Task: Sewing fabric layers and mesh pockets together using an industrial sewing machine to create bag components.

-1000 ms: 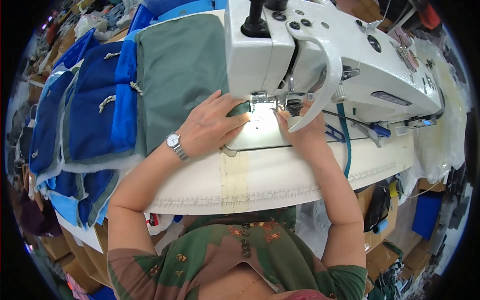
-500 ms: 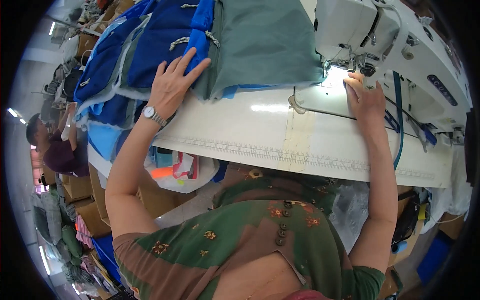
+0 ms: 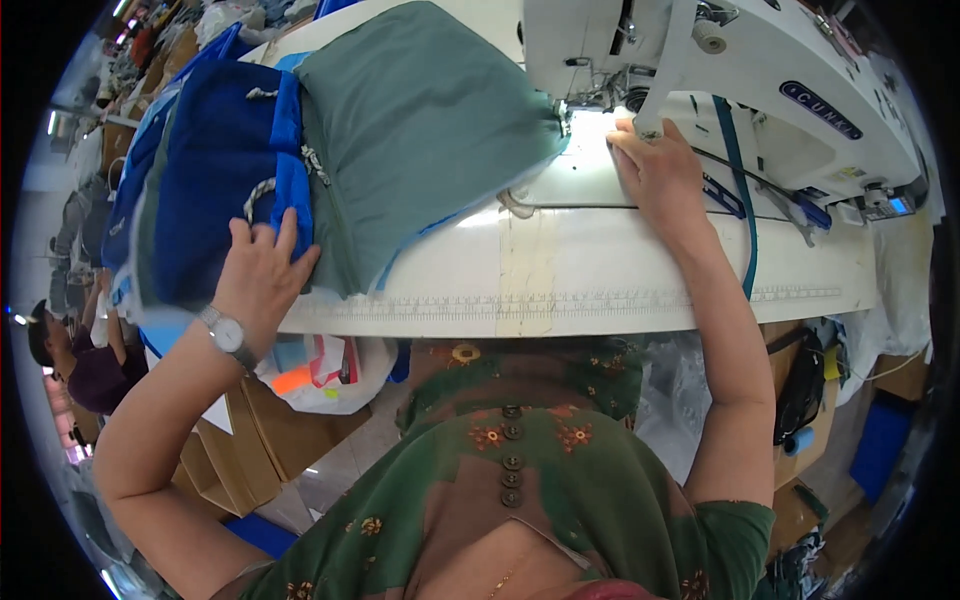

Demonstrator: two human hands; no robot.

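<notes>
The left hand (image 3: pixel 262 268) lies flat, its grip spread wide, fingers pressing on the stack of dark blue drawstring fabric bags (image 3: pixel 215 170) at the left of the white surface (image 3: pixel 600 280). The right hand (image 3: pixel 658 178) rests with loosely spread fingers beside the lit needle of the white sewing machine (image 3: pixel 770 90), holding nothing. A grey-green fabric piece (image 3: pixel 420 120) lies between them.

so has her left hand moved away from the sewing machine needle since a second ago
Yes. The left hand has gone leftward from beside the sewing machine needle to the stack of blue fabric pieces.
</notes>
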